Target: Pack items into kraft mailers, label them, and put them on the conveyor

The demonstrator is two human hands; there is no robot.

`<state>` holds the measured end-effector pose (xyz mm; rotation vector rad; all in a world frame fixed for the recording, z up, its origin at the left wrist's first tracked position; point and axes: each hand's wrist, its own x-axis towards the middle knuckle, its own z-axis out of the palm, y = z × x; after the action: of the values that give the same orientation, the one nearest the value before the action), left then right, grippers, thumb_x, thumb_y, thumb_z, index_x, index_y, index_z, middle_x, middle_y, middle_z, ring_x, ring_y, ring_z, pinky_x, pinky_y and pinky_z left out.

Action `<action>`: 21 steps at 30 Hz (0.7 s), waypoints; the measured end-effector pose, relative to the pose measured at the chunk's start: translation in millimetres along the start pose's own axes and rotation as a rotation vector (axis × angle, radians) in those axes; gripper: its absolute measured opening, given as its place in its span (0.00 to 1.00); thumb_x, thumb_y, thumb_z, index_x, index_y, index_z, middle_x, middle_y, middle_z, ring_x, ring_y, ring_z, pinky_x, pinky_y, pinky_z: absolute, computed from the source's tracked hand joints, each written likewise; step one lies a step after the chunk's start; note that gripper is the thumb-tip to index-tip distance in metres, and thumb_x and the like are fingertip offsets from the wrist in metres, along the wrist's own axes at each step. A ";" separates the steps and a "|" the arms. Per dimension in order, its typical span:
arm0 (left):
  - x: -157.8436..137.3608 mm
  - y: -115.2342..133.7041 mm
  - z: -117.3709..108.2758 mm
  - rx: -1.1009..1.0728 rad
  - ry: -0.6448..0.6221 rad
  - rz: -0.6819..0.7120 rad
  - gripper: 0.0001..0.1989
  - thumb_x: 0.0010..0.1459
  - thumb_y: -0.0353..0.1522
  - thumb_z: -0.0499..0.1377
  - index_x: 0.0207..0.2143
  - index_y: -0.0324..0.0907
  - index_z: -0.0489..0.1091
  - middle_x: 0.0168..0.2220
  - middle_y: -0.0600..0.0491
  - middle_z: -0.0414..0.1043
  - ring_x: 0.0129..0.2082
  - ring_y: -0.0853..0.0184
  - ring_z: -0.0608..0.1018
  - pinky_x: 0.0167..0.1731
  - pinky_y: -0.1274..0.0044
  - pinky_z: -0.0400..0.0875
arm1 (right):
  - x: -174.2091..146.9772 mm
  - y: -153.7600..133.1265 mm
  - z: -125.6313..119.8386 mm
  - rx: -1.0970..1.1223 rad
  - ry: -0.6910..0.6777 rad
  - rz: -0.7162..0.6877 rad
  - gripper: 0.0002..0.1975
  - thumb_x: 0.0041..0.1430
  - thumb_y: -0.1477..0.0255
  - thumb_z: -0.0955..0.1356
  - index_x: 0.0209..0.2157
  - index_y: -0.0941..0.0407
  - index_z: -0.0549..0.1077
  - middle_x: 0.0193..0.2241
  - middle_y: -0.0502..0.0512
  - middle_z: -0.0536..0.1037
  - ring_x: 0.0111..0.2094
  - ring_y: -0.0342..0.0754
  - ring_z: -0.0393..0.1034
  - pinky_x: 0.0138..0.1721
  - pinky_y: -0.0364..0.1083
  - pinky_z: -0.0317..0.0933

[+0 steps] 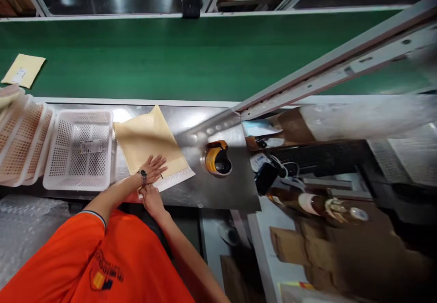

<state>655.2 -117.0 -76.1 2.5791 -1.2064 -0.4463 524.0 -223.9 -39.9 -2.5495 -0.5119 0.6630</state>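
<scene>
A pale yellow padded mailer (146,134) lies on the steel table, its white flap strip (174,179) towards the near edge. My left hand (153,168), with a watch at the wrist, rests flat on the mailer near the flap, fingers spread. Just below it, at the table's front edge, my right hand (152,199) is closed by the mailer's near corner. A bit of white shows at its fingertips; what they pinch is too small to make out. A yellow and black tape roll (217,158) sits to the right of the mailer.
At left a white perforated basket (111,157) holds a labelled paper, beside stacked baskets (29,143). A green conveyor belt (170,57) runs behind, carrying another mailer (23,70). A slanted metal post (327,61), a bottle (314,204) and cardboard stacks (300,246) are at right.
</scene>
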 end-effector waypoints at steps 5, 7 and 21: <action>0.8 -4.7 6.7 0.039 0.013 0.018 0.31 0.76 0.35 0.56 0.78 0.45 0.68 0.85 0.39 0.48 0.87 0.45 0.47 0.80 0.40 0.44 | 7.2 -9.6 -3.6 -0.076 -0.024 -0.026 0.10 0.71 0.72 0.71 0.45 0.54 0.88 0.52 0.68 0.85 0.57 0.64 0.75 0.55 0.56 0.69; 0.5 -5.1 6.5 0.053 0.010 0.005 0.32 0.76 0.36 0.58 0.79 0.45 0.67 0.85 0.39 0.48 0.86 0.44 0.48 0.80 0.40 0.44 | 3.7 -11.2 -6.8 -0.080 -0.014 -0.049 0.10 0.72 0.71 0.71 0.47 0.54 0.87 0.53 0.67 0.85 0.57 0.63 0.75 0.56 0.56 0.69; -12.7 12.3 -41.1 0.141 -0.049 -0.108 0.32 0.75 0.40 0.56 0.78 0.51 0.69 0.84 0.43 0.55 0.85 0.42 0.54 0.80 0.40 0.45 | -288.9 149.4 -68.0 0.673 0.618 0.421 0.29 0.66 0.38 0.68 0.31 0.48 0.82 0.57 0.74 0.83 0.54 0.70 0.83 0.53 0.66 0.80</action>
<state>654.5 -110.5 -31.8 2.7791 -1.1565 -0.4640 359.6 -501.0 41.4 -2.0426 0.4079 0.1023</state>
